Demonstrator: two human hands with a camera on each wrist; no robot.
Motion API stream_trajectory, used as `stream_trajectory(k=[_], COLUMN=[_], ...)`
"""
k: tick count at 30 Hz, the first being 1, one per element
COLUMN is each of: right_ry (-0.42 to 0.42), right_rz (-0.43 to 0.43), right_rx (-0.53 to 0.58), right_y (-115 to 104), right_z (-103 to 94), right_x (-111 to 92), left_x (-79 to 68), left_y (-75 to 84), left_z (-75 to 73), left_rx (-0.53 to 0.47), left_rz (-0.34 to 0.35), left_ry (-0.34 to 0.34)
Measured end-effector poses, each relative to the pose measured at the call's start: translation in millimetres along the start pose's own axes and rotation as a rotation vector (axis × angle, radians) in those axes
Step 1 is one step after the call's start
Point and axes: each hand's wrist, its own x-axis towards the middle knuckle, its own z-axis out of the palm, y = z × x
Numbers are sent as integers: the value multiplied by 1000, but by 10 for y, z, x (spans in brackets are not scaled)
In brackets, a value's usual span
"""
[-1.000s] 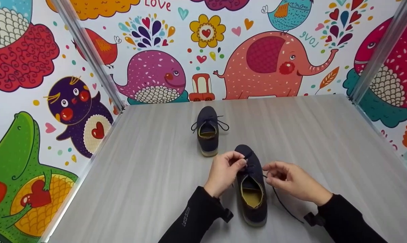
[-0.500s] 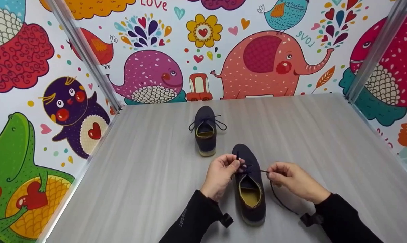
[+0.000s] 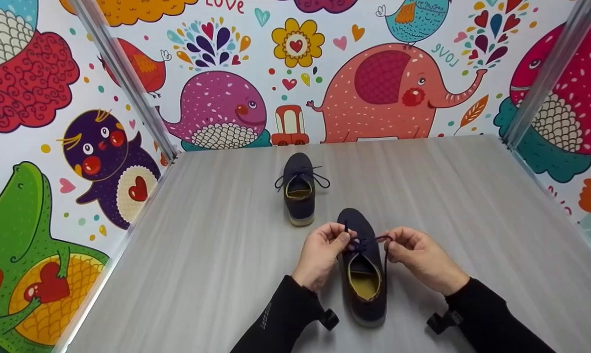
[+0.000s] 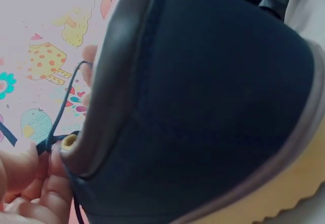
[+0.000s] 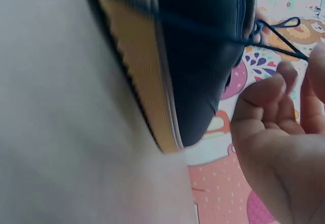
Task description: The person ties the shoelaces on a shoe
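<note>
The near dark navy shoe (image 3: 369,310) stands on the table with its toe pointing away and its yellow lining showing. At the left of its lacing, my left hand (image 3: 318,255) pinches a dark shoelace between thumb and index finger, and a bit of lace stands up above the fingertips. The right hand (image 3: 419,255), just right of the shoe, pinches the other lace (image 3: 385,262). That lace runs from the eyelets to its fingertips and then hangs down along the shoe's side. In the right wrist view, a small lace loop (image 5: 290,23) shows beside the left fingers.
A matching shoe (image 3: 301,208) with its laces tied in a bow stands farther back on the grey wood-grain table (image 3: 217,255). Walls printed with cartoon animals (image 3: 383,93) and metal corner posts (image 3: 129,73) enclose the table at the back and sides.
The left hand first draws slightly back, then stays still with its lace. My right hand has taken hold of the other lace, pulled it out rightward, then lifted it forward, closer to the shoe.
</note>
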Motion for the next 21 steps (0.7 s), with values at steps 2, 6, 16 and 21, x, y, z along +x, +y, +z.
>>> stream_trajectory(k=[2, 6, 16, 21], right_ry=[18, 34, 47, 145], right_rz=[-8, -24, -66, -45], right_rx=[44, 114, 185, 173], right_y=[6, 23, 40, 34], right_z=[35, 84, 177, 244], right_x=[26, 62, 130, 163], left_x=[2, 2, 0, 2], left_y=[1, 0, 5, -8], left_z=[-1, -4, 13, 15], left_rx=[-2, 3, -8, -8], left_rz=[-1, 2, -4, 10], left_ry=[-3, -8, 4, -3])
